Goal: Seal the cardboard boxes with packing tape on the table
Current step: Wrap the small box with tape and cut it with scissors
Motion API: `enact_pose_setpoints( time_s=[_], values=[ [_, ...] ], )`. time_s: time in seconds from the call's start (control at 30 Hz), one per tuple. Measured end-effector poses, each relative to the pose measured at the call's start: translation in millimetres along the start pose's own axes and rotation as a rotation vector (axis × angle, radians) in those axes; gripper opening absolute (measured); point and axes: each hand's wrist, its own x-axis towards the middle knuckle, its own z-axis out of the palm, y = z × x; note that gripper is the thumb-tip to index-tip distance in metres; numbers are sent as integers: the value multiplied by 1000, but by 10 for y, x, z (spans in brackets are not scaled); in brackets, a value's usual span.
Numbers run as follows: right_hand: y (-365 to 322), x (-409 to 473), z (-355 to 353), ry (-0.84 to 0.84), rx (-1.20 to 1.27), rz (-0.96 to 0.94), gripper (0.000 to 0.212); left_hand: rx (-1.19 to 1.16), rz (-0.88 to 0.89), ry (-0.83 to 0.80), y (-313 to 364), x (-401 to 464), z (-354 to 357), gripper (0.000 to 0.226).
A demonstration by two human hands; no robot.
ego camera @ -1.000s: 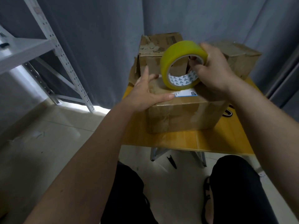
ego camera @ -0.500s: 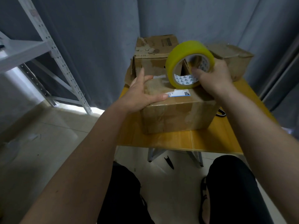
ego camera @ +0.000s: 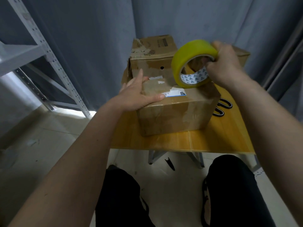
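Observation:
A closed brown cardboard box (ego camera: pixel 173 117) with torn white labels on top stands on the yellow table (ego camera: pixel 213 138). My left hand (ego camera: pixel 139 94) lies flat on the box's top left corner, fingers straight and thumb stretched along the near edge. My right hand (ego camera: pixel 224 66) grips a yellow roll of packing tape (ego camera: pixel 188 61) by its rim, fingers hooked through the core. The roll stands on edge, its lower rim at the back right of the box top.
A taller worn box (ego camera: pixel 152 51) stands behind the front one, and another box (ego camera: pixel 242 54) shows behind my right hand. Black scissor handles (ego camera: pixel 221 107) lie on the table right of the box. A white metal shelf frame (ego camera: pixel 49 59) stands at left. My knees are under the table's near edge.
My right hand has carried the tape roll a little to the right and tilted it. My left hand stays pressed on the box's top left corner.

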Motion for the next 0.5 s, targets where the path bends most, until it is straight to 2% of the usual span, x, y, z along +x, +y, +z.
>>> enact_pose_setpoints(
  time_s=[0.07,0.13,0.4,0.5],
  values=[
    [-14,19,-5,-15,-22,-7,14,280,-29,44,114,25,36,122],
    [-24,32,-16,-30,-30,-10,15,438,-36,98,256,20,165,128],
    [14,8,22,-3,-36,-29,11,571,-37,116,445,33,483,129],
    [15,-95,137,6,38,-6,19,609,-67,73,527,81,534,125]
  ],
)
